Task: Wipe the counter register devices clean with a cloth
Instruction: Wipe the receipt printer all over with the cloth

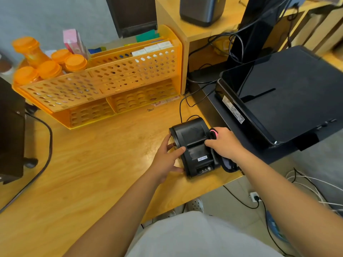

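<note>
A small black receipt printer (pixel 194 145) sits on the wooden counter (pixel 92 164) near its front right edge. My left hand (pixel 167 158) grips the printer's left side, thumb on top and fingers down its flank. My right hand (pixel 222 143) holds a dark cloth (pixel 228 164) with a pink edge against the printer's right side; my index finger reaches onto the lid. Most of the cloth is hidden under my hand and wrist. A large black register terminal (pixel 278 101) with a dark screen stands just to the right.
An orange perforated rack (pixel 111 80) with small boxes stands behind the printer, with orange-lidded jars (pixel 50 69) at its left. A black box (pixel 11 130) sits at far left. Cables run behind the printer and across the floor (pixel 306 186). A grey speaker (pixel 202 10) stands on the raised shelf.
</note>
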Action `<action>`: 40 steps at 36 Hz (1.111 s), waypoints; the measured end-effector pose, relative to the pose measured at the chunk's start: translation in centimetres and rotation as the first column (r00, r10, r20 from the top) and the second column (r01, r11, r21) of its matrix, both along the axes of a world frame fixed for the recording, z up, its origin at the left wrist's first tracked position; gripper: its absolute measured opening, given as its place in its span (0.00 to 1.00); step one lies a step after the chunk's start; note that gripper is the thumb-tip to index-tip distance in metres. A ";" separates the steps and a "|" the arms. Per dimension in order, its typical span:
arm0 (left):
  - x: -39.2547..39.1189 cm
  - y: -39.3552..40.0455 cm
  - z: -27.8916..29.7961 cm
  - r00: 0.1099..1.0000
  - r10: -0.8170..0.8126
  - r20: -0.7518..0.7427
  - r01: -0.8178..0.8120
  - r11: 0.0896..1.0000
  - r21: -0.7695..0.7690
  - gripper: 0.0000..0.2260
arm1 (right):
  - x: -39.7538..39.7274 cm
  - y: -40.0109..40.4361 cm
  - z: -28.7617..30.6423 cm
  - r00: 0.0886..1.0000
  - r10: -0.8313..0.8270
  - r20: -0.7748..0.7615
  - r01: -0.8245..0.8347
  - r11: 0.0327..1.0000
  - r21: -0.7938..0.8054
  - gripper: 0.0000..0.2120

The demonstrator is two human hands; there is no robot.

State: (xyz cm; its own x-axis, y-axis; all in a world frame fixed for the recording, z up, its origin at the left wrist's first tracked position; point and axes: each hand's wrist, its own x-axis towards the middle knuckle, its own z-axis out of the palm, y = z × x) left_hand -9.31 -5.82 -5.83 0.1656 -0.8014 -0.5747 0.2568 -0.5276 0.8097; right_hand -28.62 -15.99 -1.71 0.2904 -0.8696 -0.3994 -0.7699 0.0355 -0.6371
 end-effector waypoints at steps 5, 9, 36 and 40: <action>0.1 0.1 0.1 1.000 -0.029 -0.007 0.029 0.999 0.023 0.37 | 0.1 0.1 1.2 0.998 0.026 -0.049 -0.023 0.998 0.053 0.13; 0.4 0.3 1.3 0.993 -0.019 0.119 0.015 0.999 0.036 0.34 | 0.3 0.7 3.0 0.999 -0.015 -0.031 0.013 0.999 -0.046 0.19; 0.3 -1.3 10.2 0.967 -0.083 0.242 0.173 0.909 -0.379 0.06 | 0.7 1.9 5.2 0.222 -0.699 0.679 -0.269 0.626 0.732 0.31; 0.8 -2.6 11.6 0.967 -0.065 0.246 0.172 0.879 -0.444 0.08 | 1.2 2.5 4.0 0.213 -0.681 0.700 -0.343 0.619 0.706 0.30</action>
State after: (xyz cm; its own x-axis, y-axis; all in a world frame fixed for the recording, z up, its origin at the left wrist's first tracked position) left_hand -8.50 -8.39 5.80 0.1302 -0.9866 -0.0986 0.0063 -0.0986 0.9951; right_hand -27.42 -13.44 2.25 0.7254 -0.5803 -0.3702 0.4071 0.7954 -0.4490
